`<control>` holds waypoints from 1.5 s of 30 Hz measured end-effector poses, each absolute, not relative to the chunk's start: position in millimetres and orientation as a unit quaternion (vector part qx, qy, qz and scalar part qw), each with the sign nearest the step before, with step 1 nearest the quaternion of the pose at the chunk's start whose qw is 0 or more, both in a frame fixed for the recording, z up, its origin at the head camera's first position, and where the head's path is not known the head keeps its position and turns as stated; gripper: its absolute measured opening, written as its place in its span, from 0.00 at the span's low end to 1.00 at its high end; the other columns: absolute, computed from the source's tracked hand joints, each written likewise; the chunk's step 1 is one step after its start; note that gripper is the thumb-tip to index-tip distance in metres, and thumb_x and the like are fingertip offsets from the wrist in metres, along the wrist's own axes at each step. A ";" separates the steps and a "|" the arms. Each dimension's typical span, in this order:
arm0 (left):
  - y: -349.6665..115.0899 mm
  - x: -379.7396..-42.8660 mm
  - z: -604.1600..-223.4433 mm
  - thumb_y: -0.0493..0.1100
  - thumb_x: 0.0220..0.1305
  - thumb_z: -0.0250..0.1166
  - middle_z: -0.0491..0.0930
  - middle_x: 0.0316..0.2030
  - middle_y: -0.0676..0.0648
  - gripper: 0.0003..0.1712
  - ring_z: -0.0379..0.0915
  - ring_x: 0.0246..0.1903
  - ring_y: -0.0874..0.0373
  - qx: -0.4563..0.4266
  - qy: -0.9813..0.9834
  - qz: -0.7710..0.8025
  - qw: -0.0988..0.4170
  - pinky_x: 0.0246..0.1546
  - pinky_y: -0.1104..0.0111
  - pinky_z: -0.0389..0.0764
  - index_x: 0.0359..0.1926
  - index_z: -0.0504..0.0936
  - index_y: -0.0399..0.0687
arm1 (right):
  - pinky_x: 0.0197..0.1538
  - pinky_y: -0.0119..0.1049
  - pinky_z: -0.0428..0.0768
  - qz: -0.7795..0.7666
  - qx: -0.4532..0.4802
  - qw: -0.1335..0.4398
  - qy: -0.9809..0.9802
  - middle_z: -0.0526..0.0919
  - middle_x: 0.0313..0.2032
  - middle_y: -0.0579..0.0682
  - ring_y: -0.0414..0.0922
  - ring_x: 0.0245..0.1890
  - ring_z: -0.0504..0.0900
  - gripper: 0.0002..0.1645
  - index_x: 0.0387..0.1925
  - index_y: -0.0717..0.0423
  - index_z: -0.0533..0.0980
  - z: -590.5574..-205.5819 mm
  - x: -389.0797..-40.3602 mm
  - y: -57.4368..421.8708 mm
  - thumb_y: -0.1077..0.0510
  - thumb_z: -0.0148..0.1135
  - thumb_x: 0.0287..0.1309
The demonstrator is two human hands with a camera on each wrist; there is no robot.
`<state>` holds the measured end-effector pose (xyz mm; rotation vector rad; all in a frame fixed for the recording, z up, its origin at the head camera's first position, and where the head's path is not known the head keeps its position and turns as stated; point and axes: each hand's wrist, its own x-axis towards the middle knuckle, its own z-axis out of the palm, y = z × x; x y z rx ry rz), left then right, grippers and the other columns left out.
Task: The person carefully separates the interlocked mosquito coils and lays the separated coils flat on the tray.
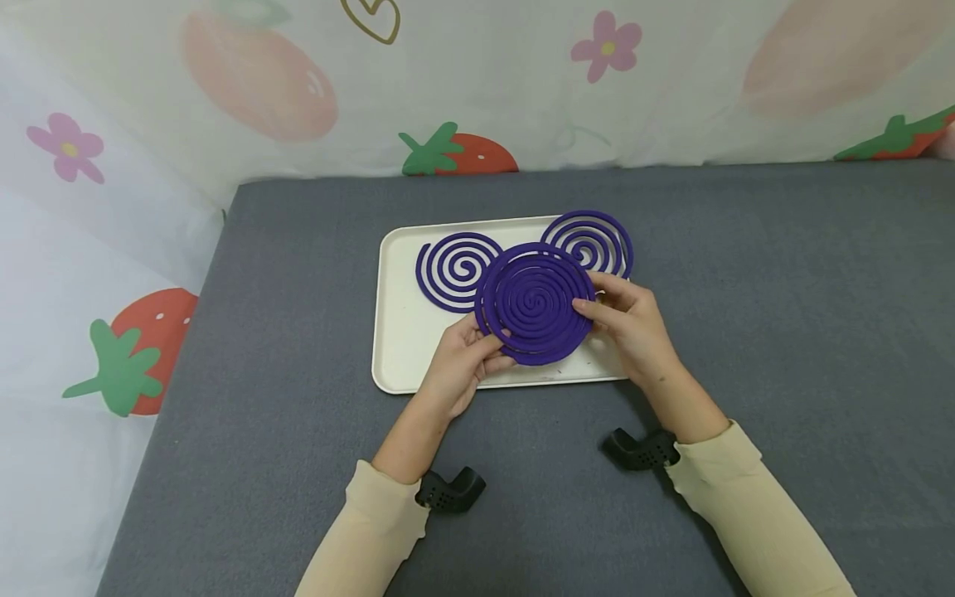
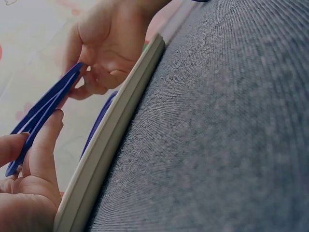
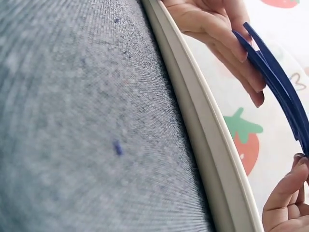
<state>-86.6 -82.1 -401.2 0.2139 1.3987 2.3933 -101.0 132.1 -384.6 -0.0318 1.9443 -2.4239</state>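
A purple spiral mosquito coil [image 1: 534, 303], its turns packed closely, is held tilted above the white tray [image 1: 403, 344] between both hands. My left hand [image 1: 458, 365] pinches its lower left edge, thumb on the upper face and fingers beneath. The right hand [image 1: 632, 325] pinches the right edge with thumb and fingers. Edge-on in the left wrist view, the held coil [image 2: 46, 113] shows separate layers spreading slightly apart. On the tray behind lie two looser coils: one on the left [image 1: 464, 267], partly overlapped by the held one, and another [image 1: 589, 215] reaching past the tray's back right edge.
A grey cloth [image 1: 283, 332] covers the table under the tray. Behind and to the left hangs a pale curtain [image 1: 477, 83] printed with strawberries and flowers. Each wrist wears a black camera mount, one on the left [image 1: 451, 491] and one on the right [image 1: 640, 449]. A small dark fleck [image 3: 117, 147] lies on the cloth.
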 end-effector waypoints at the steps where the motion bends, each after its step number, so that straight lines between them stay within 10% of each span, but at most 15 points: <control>1: -82.2 -86.6 -401.0 0.22 0.64 0.47 0.82 0.37 0.48 0.21 0.81 0.36 0.60 0.075 0.491 0.849 0.181 0.36 0.73 0.81 0.58 0.61 0.19 | 0.23 0.26 0.73 -0.781 -0.010 0.012 0.624 0.80 0.28 0.44 0.36 0.21 0.73 0.23 0.37 0.43 0.83 -384.9 -101.1 132.1 0.75 0.58 0.54; 32: -84.8 -88.1 -400.9 0.29 0.71 0.41 0.82 0.38 0.49 0.22 0.81 0.39 0.61 0.058 0.467 0.864 0.180 0.39 0.70 0.81 0.63 0.57 0.20 | 0.27 0.26 0.78 -0.807 -0.081 -0.078 0.579 0.78 0.25 0.47 0.38 0.25 0.74 0.34 0.40 0.49 0.84 -388.7 -102.3 128.1 0.86 0.53 0.45; 45: -85.8 -87.7 -402.0 0.26 0.67 0.45 0.82 0.39 0.49 0.22 0.80 0.36 0.61 0.075 0.480 0.855 0.180 0.36 0.71 0.82 0.61 0.60 0.23 | 0.27 0.27 0.77 -0.798 -0.022 0.006 0.602 0.84 0.34 0.43 0.36 0.29 0.78 0.15 0.34 0.54 0.79 -386.1 -101.4 131.5 0.76 0.55 0.57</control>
